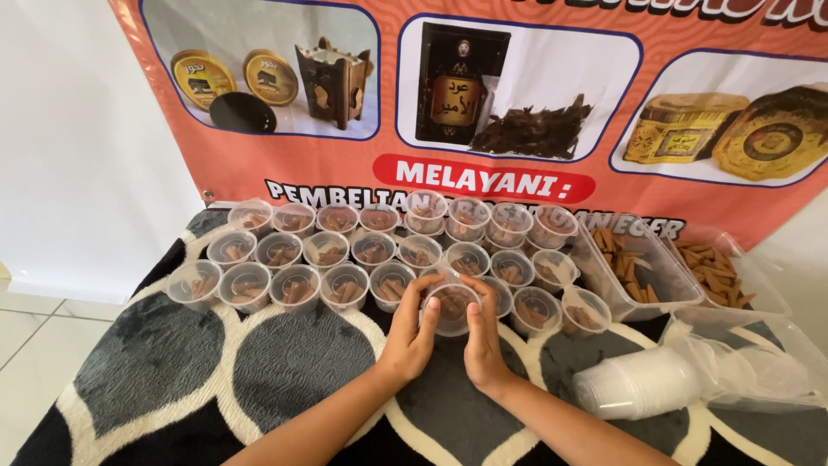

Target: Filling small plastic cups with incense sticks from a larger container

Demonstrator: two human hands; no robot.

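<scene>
Both hands cupped one small lidded plastic cup [452, 304] of brown sticks: left hand [412, 332] on its left side, right hand [481, 335] on its right, fingers curled around it, apparently pressing the lid. It sat on the patterned rug [259, 362], just before the rows of filled cups [345, 250].

Cup [452, 308]: small round tub of clear plastic, upright, clear lid resting on top. Contents: brown stick-like pieces lying loose in the bottom, seen through the lid. Position: on the dark, pale-patterned rug, at the front edge of the rows of like cups, just right of the middle. Clasped on both sides, left hand [410, 335] and right hand [483, 332], fingertips on the rim.
</scene>
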